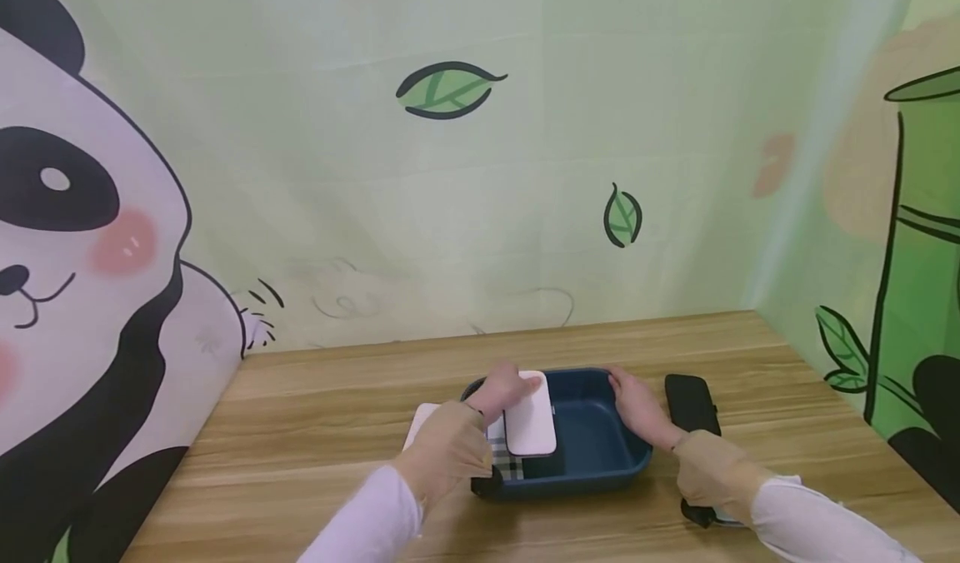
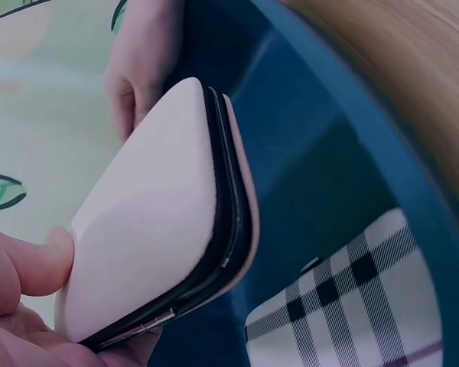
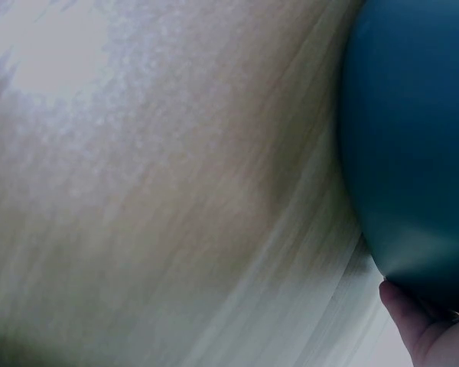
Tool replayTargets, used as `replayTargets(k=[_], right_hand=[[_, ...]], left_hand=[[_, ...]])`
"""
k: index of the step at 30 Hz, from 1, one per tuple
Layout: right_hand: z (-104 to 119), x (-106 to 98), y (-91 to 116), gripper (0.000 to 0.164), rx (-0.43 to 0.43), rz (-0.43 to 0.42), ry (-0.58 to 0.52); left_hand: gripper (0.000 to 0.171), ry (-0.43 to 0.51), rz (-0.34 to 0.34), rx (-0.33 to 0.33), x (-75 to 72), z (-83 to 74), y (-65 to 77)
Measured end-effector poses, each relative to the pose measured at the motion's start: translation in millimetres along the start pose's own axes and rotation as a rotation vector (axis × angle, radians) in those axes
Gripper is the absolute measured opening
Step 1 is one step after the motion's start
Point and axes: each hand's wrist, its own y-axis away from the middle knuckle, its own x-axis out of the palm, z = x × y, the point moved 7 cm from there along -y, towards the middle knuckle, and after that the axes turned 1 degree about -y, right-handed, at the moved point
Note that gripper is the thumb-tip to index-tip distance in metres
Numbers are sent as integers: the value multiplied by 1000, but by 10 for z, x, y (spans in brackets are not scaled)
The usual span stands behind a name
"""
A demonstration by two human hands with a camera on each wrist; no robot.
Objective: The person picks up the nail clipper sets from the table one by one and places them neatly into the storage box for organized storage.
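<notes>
A pale pink flat case (image 2: 149,199) with a dark banded edge and a small metal strip is in my left hand (image 1: 506,388), thumb on its upper face and fingers underneath. It is tilted over the left part of a blue plastic basin (image 1: 592,430). Inside the basin, under it, lies a black-and-white plaid flat item (image 2: 352,298), partly hidden in the head view. My right hand (image 1: 641,405) grips the basin's right rim, thumb and fingers at the wall in the right wrist view.
On the wooden table (image 1: 315,455), a black oblong item (image 1: 692,403) lies right of the basin, partly behind the right forearm. A pale flat item (image 1: 422,421) shows left of the basin behind the left wrist. A printed panda backdrop (image 1: 337,171) stands behind the table.
</notes>
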Motion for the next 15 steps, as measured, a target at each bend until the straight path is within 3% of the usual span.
replayTargets(k=[3, 6, 8, 15], right_hand=[[-13, -2, 6, 26, 1, -1, -6], [-16, -6, 13, 25, 1, -1, -6], [-18, -5, 15, 26, 2, 6, -17], [-39, 12, -5, 27, 24, 16, -22]], left_hand=[[65, -30, 3, 10, 277, 279, -355], [73, -79, 3, 20, 375, 282, -386], [74, -106, 4, 24, 346, 143, -243], [60, -128, 14, 5, 57, -546, 502]])
